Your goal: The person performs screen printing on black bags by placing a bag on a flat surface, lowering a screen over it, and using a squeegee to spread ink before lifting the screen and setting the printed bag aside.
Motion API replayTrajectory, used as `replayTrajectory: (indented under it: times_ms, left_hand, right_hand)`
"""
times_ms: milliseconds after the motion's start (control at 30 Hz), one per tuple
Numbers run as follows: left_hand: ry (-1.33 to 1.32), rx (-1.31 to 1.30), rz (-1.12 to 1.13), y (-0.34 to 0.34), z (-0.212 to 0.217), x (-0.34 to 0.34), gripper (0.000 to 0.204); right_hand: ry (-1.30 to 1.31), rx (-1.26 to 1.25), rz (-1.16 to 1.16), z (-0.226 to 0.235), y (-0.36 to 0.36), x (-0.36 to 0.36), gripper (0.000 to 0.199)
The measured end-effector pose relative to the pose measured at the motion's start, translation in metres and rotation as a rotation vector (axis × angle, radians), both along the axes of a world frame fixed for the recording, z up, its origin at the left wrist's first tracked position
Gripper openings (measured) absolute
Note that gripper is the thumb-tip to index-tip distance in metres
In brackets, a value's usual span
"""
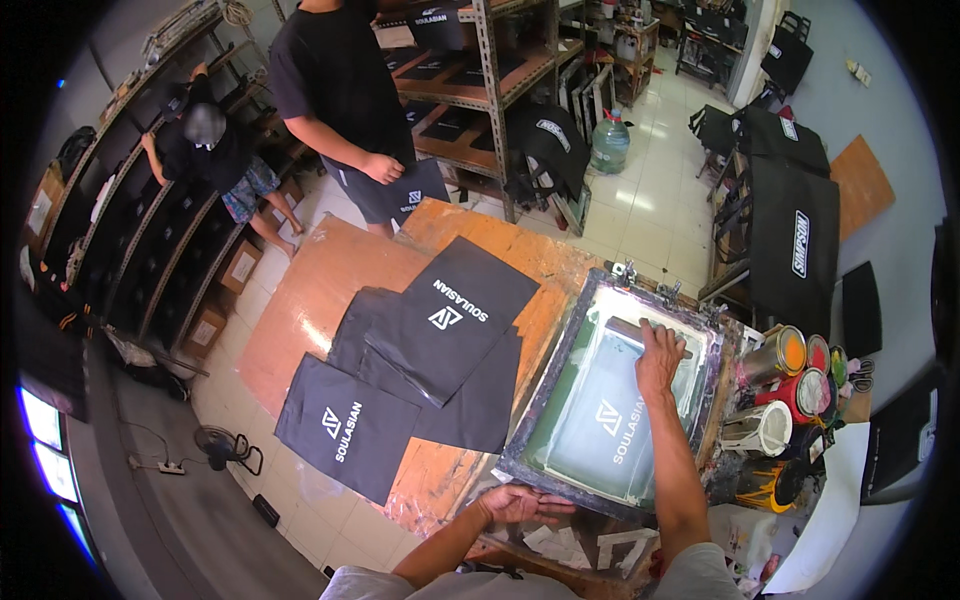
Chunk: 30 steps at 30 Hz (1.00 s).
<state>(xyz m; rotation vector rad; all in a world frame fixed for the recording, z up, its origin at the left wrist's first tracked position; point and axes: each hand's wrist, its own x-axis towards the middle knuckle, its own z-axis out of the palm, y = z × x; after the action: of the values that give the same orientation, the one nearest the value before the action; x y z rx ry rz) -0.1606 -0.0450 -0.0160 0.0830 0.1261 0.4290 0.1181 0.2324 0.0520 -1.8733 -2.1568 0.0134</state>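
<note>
- So, far left: shelving racks (pixel 150 230) line the wall, with a crouched person (pixel 205 150) reaching into them. A small floor fan (pixel 215 445) sits on the tiles below.
- Next over, a second person in a black shirt (pixel 335 90) stands at the far edge of the orange work table (pixel 310 300), one hand hanging loosely by the hip.
- On the table there's a pile of black fabric bags (pixel 430 350), white logo print already on the top ones, overlapping each other. Looks like several are done and laid out.
- Left hand (pixel 520 503) rests flat on the near edge of the screen frame (pixel 545 405), fingers spread and relaxed, holding it down more than gripping it.
- Right hand (pixel 658 355) is clenched around the squeegee (pixel 640 335) up at the far end of the mesh, so I'd guess this pull is only starting. The logo stencil shows white in the middle of the screen.
- Far right: open ink cans (pixel 790 375), orange, red and white, just beside the frame. More black bags hang on a rack (pixel 790 240) behind them.
</note>
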Motion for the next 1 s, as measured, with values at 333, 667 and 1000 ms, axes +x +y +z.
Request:
replayTrajectory:
  times_ms: [333,667,1000]
  left_hand:
    - [-0.005,-0.067,0.031,-0.002,-0.002,0.002,0.071]
    - [0.055,-0.067,0.022,-0.001,0.007,0.001,0.07]
    - [0.014,-0.036,0.043,-0.003,-0.008,0.003,0.052]
  right_hand:
    - [-0.037,0.272,-0.044,-0.012,0.032,0.027,0.064]
    - [-0.047,0.223,-0.005,-0.013,0.046,0.016,0.057]
    - [0.036,0.22,-0.142,0.006,0.015,0.043,0.061]
